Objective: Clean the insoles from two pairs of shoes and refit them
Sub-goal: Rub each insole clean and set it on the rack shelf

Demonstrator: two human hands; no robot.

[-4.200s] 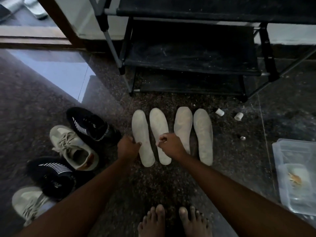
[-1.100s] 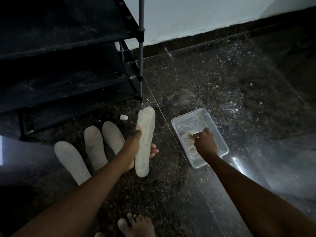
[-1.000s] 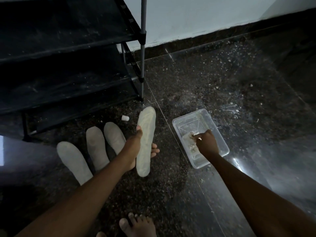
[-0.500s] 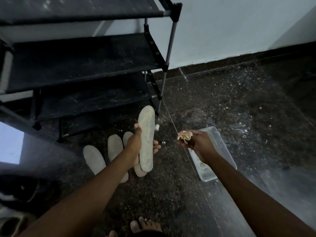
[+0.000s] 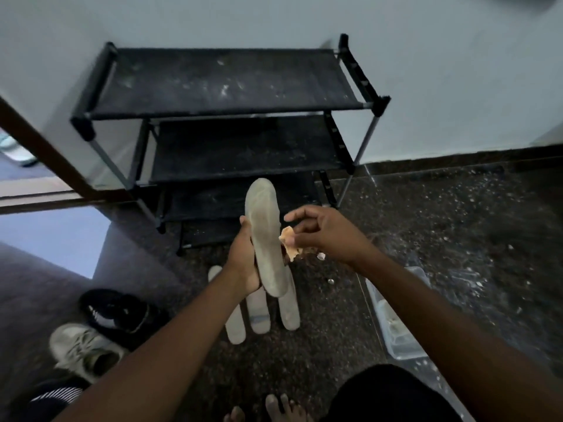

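My left hand (image 5: 243, 263) grips a long grey insole (image 5: 265, 236) upright in front of me, toe end up. My right hand (image 5: 323, 236) pinches a small crumpled orange-tan cloth (image 5: 289, 243) right against the insole's right edge. Three more pale insoles (image 5: 259, 315) lie side by side on the dark floor below, partly hidden by the held insole and my left hand. A black shoe with white stripes (image 5: 122, 312) and a white laced shoe (image 5: 85, 348) sit on the floor at the left. Another striped black shoe (image 5: 54, 397) shows at the bottom left.
A black shoe rack (image 5: 225, 117) with several dusty shelves stands against the wall ahead. A clear plastic tub (image 5: 396, 327) rests on the floor under my right forearm. Small white bits (image 5: 330, 280) lie on the speckled floor. My bare toes (image 5: 274, 409) show at the bottom.
My right hand lifted the cloth out of the tub and brought it left to the insole's edge. My left hand raised the insole higher. The view tilted up toward the rack.
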